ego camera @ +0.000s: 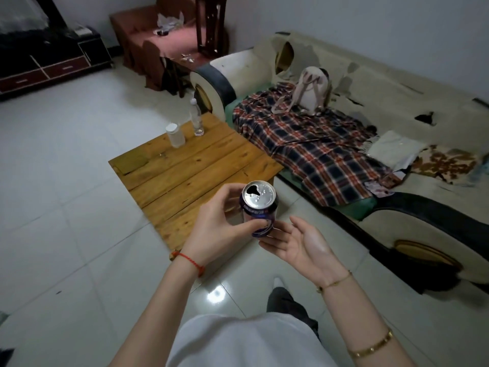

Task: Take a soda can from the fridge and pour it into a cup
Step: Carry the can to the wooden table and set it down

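My left hand (215, 226) grips a dark blue soda can (259, 205) around its side, holding it upright above the near end of the low wooden table (190, 170). The can's silver top shows an open mouth hole. My right hand (299, 241) is open, palm up, just right of the can, with its fingertips under the can's base. A white-lidded translucent cup or jar (175, 135) stands at the table's far end, well away from both hands.
A clear plastic water bottle (197, 120) stands beside the jar. A worn sofa (397, 107) with a plaid cloth (312, 147) and a pale bag (312, 88) runs along the right. Glossy tiled floor (58, 181) spreads to the left; a dark cabinet (39, 56) sits at the back.
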`<state>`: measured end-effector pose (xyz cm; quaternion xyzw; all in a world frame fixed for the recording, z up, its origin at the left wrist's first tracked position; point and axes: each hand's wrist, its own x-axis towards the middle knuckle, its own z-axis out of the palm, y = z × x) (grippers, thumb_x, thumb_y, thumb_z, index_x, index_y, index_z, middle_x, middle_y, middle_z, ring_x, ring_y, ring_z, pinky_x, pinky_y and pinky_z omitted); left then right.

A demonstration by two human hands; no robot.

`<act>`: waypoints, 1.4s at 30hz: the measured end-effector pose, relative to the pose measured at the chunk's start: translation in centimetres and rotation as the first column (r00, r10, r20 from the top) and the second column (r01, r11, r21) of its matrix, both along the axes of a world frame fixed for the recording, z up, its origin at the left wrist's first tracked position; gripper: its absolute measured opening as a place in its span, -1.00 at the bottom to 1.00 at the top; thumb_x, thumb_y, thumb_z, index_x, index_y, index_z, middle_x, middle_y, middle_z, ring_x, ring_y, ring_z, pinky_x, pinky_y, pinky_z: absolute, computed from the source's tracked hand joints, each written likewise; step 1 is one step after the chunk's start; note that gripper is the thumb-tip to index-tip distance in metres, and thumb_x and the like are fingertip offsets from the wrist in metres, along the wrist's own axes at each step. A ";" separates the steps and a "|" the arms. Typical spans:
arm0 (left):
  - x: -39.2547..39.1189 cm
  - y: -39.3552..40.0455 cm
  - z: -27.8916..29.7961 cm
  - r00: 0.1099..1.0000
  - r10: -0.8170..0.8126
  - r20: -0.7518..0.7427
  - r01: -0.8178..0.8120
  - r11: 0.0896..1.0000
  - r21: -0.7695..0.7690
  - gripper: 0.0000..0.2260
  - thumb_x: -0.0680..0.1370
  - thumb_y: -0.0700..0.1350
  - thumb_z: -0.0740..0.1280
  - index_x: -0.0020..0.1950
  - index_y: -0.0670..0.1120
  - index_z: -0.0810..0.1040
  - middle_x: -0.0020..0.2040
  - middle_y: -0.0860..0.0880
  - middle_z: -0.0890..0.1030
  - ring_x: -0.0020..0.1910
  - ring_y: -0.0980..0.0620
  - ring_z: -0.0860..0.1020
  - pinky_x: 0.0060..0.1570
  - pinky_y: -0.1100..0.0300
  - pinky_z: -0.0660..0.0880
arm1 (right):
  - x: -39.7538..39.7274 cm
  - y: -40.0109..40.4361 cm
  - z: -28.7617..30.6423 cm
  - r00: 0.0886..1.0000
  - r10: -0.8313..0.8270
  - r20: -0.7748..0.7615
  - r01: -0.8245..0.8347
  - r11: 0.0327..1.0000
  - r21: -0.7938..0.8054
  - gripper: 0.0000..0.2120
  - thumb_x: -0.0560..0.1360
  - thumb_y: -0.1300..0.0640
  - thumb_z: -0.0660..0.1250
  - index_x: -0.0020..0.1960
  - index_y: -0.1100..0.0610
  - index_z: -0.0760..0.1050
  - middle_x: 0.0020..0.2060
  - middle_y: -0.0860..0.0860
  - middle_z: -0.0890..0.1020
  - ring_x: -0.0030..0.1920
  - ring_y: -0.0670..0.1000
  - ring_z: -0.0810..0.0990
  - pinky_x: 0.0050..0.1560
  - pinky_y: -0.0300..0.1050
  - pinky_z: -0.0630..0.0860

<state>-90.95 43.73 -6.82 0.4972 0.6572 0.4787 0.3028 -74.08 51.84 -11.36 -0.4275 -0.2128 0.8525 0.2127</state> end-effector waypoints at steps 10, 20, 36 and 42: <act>-0.5 14.4 -1.2 0.980 0.183 0.078 -0.184 0.983 0.001 -0.44 0.30 -0.05 0.62 0.23 0.06 0.49 0.18 0.17 0.61 0.19 0.22 0.57 0.21 0.22 0.52 | -2.3 17.7 -0.4 0.977 0.194 0.092 -0.196 0.980 0.016 -0.54 0.65 0.01 0.06 0.29 0.37 0.42 0.07 0.33 0.64 0.14 0.26 0.62 0.21 0.14 0.52; -2.5 24.5 -1.9 0.928 0.349 0.132 -0.345 0.937 -0.055 -0.41 0.31 -0.12 0.61 0.28 0.00 0.48 0.22 0.15 0.58 0.22 0.22 0.55 0.21 0.32 0.49 | -6.9 30.9 -1.2 0.916 0.382 0.122 -0.383 0.924 -0.017 -0.57 0.65 0.01 0.04 0.25 0.31 0.45 -0.01 0.28 0.67 0.07 0.22 0.64 0.17 0.11 0.54; -16.9 33.4 -5.4 0.891 0.432 0.140 -0.415 0.900 -0.133 -0.40 0.33 -0.22 0.59 0.30 0.05 0.51 0.22 0.20 0.58 0.21 0.28 0.53 0.17 0.41 0.46 | -23.4 40.5 -5.7 0.869 0.469 0.157 -0.450 0.882 -0.144 -0.57 0.66 0.01 0.03 0.34 0.29 0.37 0.18 0.35 0.57 0.20 0.27 0.57 0.22 0.11 0.49; -21.3 36.8 -7.9 0.855 0.500 0.138 -0.484 0.865 -0.132 -0.41 0.30 -0.21 0.61 0.28 0.02 0.52 0.20 0.19 0.60 0.21 0.25 0.54 0.18 0.37 0.47 | -29.1 43.2 -7.6 0.878 0.434 0.201 -0.414 0.901 -0.132 -0.66 0.67 0.04 0.03 0.24 0.24 0.41 0.09 0.29 0.61 0.06 0.21 0.61 0.15 0.05 0.51</act>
